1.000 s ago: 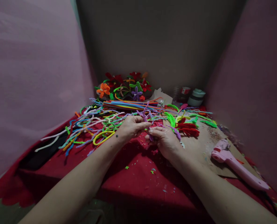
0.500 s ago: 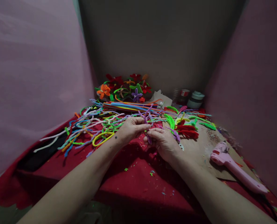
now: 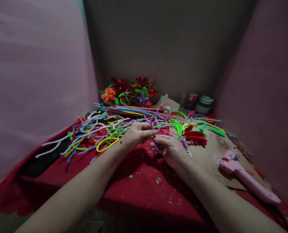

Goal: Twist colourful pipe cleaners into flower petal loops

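Observation:
Between my fingertips is a purple pipe cleaner [image 3: 152, 120], its two loose ends sticking up above the hands. My left hand [image 3: 140, 133] pinches it from the left, thumb against fingers. Just below and to the right, my right hand [image 3: 167, 147] is closed on the lower part, where a purple loop hangs beside the fingers. The exact grip points are partly covered by the fingers. Right behind the right hand lie more purple pipe cleaner pieces [image 3: 182, 140], next to bent red pieces [image 3: 195, 137] and a green leaf shape [image 3: 177, 126].
Loose coloured pipe cleaners [image 3: 95, 129] spread over the red cloth [image 3: 134, 194] at left. A bundle of straight ones [image 3: 134, 110] lies before pipe-cleaner flowers [image 3: 130, 90]. A pink glue gun [image 3: 246, 178] rests on cardboard [image 3: 207, 161] at right; a lidded jar [image 3: 204, 104] stands behind.
Both hands keep their hold on the purple pipe cleaner in nearly the same place. Only slight finger movement shows, and the whole view has shifted a little.

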{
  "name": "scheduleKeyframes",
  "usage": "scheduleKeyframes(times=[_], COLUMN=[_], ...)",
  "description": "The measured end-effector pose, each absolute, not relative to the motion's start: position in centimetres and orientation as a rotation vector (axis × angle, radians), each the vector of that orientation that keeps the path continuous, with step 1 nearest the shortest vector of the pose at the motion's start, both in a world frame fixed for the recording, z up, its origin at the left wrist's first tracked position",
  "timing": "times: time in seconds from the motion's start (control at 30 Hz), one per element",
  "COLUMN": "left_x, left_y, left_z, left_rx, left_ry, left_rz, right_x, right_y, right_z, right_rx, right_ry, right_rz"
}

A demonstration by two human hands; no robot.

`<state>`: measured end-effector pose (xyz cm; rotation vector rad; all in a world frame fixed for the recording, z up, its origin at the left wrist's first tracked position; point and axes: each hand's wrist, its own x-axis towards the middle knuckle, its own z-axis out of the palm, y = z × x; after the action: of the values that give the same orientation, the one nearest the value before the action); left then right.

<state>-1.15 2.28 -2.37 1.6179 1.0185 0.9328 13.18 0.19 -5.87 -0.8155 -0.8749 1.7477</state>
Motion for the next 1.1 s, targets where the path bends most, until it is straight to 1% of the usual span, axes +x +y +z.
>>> scheduleKeyframes(times=[0.23, 0.5, 0.63, 0.87, 0.93, 1.0, 1.1], left_x=[-1.0, -1.7, -1.6, -2.2, -2.5, -2.7, -2.6], left_y=[1.8, 1.3, 1.1, 1.7, 1.6, 1.3, 0.6], left_z=[-1.8, -0.7, -1.1, -1.5, -1.1, -0.7, -0.5], left_rx=[1.652, 1.907, 2.188, 2.937, 3.066, 3.144, 3.108], left_ry=[1.114, 1.077, 1.020, 0.933, 0.882, 0.885, 0.984], left_rz=[0.888, 0.838, 0.993, 1.173, 1.123, 0.980, 0.742], right_x=[13.2, 13.3, 13.4, 13.6, 13.7, 13.7, 13.7], right_y=[0.2, 0.0, 0.2, 0.2, 0.1, 0.1, -0.1], right_z=[-5.7, -4.7, -4.8, -5.0, -5.0, -5.0, -5.1], right_rx=[-0.846, -0.868, -0.877, -0.767, -0.745, -0.728, -0.771], right_ry=[-0.832, -0.852, -0.859, -0.998, -1.045, -1.120, -1.256], right_rz=[1.671, 1.657, 1.666, 1.665, 1.686, 1.676, 1.564])
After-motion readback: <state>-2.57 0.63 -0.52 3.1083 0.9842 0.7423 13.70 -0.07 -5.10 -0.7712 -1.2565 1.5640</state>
